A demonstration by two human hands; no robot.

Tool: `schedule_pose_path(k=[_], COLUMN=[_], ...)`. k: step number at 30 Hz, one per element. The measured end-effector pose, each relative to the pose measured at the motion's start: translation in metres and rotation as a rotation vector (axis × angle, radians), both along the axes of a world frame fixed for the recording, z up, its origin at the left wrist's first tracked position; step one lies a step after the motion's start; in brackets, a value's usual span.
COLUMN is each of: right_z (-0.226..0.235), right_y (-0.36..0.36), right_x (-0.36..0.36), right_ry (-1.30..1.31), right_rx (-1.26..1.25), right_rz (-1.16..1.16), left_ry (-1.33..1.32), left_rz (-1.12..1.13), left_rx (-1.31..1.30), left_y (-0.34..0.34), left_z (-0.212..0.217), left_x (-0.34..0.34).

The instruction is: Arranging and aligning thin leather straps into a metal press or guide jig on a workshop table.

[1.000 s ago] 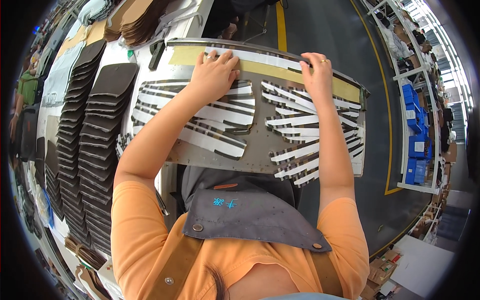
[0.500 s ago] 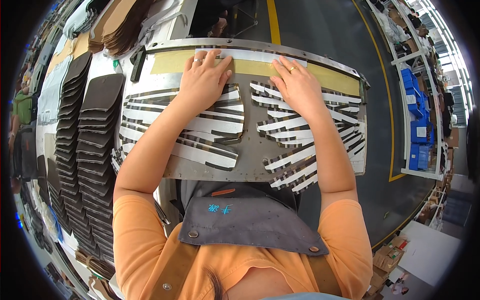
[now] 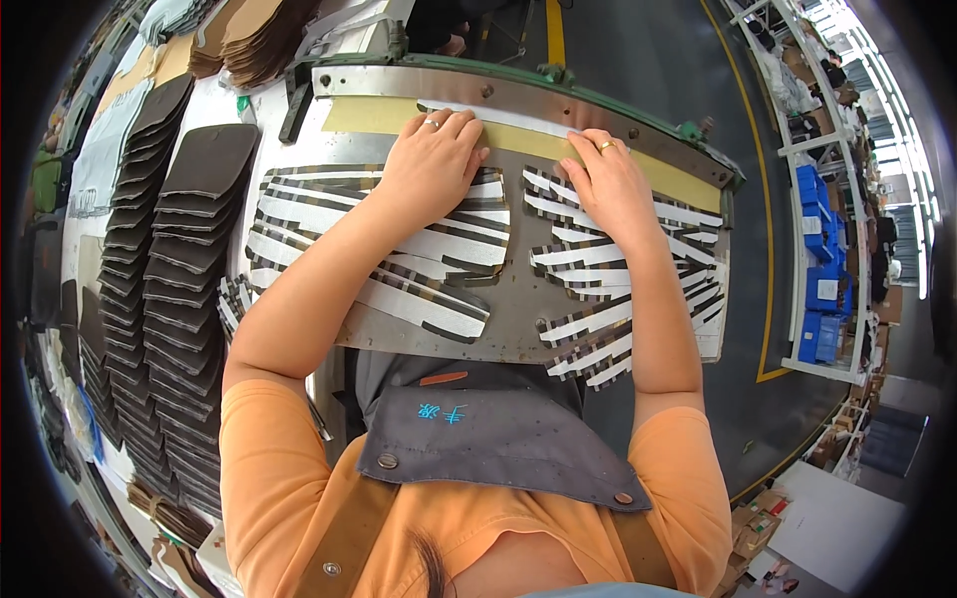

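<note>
A narrow white strip with a dark edge (image 3: 508, 118) lies along the far side of the grey metal plate (image 3: 419, 344), on a yellow band (image 3: 364, 115). My left hand (image 3: 436, 164) rests on the strip's left part, fingers laid forward and thumb apart. At its other end my right hand (image 3: 611, 179) touches the strip with its fingertips, the thumb held off to the side. A long metal bar (image 3: 538, 103) runs just beyond my fingertips. White-faced checked strips lie in a left group (image 3: 429, 244) and a right group (image 3: 588, 269), partly under my forearms.
Dark overlapping flat pieces (image 3: 194, 259) stand in long rows at my left. Brown stacked pieces (image 3: 264, 40) lie at the far left. A green frame (image 3: 439, 62) backs the bar. Right of the plate are a floor with yellow lines and a rack of blue bins (image 3: 822, 289).
The metal bar now shows its broad face close to my fingers, and the green frame behind it has come into view. My left fingers have drawn together; less of the white strip shows.
</note>
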State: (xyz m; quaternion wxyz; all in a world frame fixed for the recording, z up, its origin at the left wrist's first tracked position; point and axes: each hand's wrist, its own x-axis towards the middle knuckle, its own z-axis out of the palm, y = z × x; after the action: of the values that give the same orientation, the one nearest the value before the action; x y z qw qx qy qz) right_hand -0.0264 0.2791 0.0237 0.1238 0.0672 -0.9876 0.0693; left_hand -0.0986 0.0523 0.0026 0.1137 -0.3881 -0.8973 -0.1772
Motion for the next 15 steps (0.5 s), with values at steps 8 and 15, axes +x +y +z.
schedule_pose_path(k=[8,15], right_z=[0.018,0.03], right_y=[0.022,0.104], right_x=[0.009,0.085], right_ry=[-0.225,-0.31], right_rx=[0.066,-0.042], right_rz=[-0.034,-0.093], left_ry=[-0.05,-0.306], left_rz=[-0.005,-0.036], left_rx=[0.171,0.351], left_y=[-0.002,0.001], left_z=[0.0,0.017], left_x=[-0.007,-0.018])
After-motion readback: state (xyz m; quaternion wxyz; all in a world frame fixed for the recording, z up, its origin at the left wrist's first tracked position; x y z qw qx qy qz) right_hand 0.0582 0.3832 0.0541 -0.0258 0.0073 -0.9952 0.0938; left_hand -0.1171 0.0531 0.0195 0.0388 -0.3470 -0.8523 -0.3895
